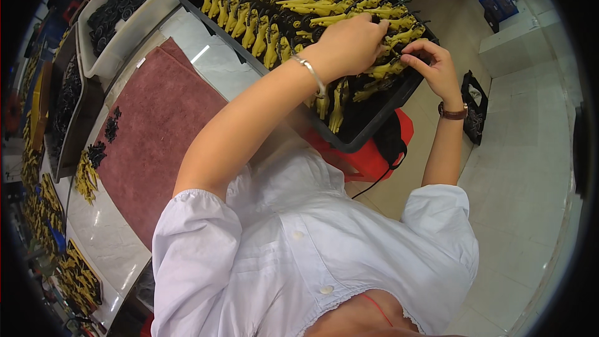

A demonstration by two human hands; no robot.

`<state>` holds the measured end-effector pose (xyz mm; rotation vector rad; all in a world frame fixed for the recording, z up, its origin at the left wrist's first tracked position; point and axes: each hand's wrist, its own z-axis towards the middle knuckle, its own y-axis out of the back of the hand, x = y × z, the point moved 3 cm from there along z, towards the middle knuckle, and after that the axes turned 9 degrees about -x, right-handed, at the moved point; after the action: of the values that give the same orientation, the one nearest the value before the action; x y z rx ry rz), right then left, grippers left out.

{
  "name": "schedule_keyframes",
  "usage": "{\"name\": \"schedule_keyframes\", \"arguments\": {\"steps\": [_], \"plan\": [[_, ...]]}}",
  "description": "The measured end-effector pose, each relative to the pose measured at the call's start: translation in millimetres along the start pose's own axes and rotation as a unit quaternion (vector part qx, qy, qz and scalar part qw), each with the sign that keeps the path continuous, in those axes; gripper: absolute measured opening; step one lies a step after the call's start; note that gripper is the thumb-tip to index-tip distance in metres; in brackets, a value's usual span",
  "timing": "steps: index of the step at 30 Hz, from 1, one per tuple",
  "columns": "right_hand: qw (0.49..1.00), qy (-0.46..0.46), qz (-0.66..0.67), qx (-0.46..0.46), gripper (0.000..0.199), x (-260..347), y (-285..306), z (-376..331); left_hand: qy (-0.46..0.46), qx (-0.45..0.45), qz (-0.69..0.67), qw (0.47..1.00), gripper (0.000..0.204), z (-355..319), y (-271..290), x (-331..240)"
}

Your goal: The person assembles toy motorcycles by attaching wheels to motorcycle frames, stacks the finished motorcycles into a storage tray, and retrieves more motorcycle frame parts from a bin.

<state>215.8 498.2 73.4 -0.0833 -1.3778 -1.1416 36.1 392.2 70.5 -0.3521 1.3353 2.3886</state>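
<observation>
Though partly covered, comprises yellow pieces (261,39) with dark stems, ranged in close rows inside a black tray (355,145), directly beneath the left hand (352,42) and just beside the right hand (442,73). Shows left fingers bent down among the pieces, any grasp impossible to tell; shows right thumb and forefinger curled close together, a hold likewise impossible to tell. Includes a maroon cloth (156,137), left of the tray.

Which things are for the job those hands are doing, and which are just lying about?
Part of the job, it seems:
left hand and right hand
yellow pieces beneath and around them
black tray holding those pieces

Probably just lying about, untouched now:
red-brown cloth, on the left
blue container, far right
</observation>
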Motion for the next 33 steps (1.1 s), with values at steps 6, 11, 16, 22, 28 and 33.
{"name": "schedule_keyframes", "arguments": {"steps": [6,11,16,22,28,33], "plan": [[0.99,0.031,0.026,-0.138,0.021,7.0,3.8,-18.2,0.069,-0.143,-0.188,0.969,0.03,-63.7,121.5,25.3],[0.964,0.012,0.01,-0.264,0.018,17.1,-2.4,-51.2,0.187,-0.283,-0.091,0.936,0.024,-187.2,206.9,62.2],[0.975,0.099,-0.091,-0.178,0.012,74.5,-45.0,-56.2,0.376,-0.462,0.082,0.799,0.024,-378.5,269.4,66.9],[0.967,0.225,-0.099,-0.071,0.011,165.5,-142.8,-77.7,0.485,-0.663,0.187,0.539,0.023,-593.3,270.0,-3.0],[0.946,0.297,0.042,0.123,0.008,187.4,-294.2,-89.1,0.667,-0.597,0.225,0.385,0.032,-768.0,203.9,-81.9],[0.902,0.371,0.051,0.214,0.009,213.7,-373.9,-98.2,0.913,-0.279,0.175,0.238,0.115,-872.7,109.1,-122.1]]}}
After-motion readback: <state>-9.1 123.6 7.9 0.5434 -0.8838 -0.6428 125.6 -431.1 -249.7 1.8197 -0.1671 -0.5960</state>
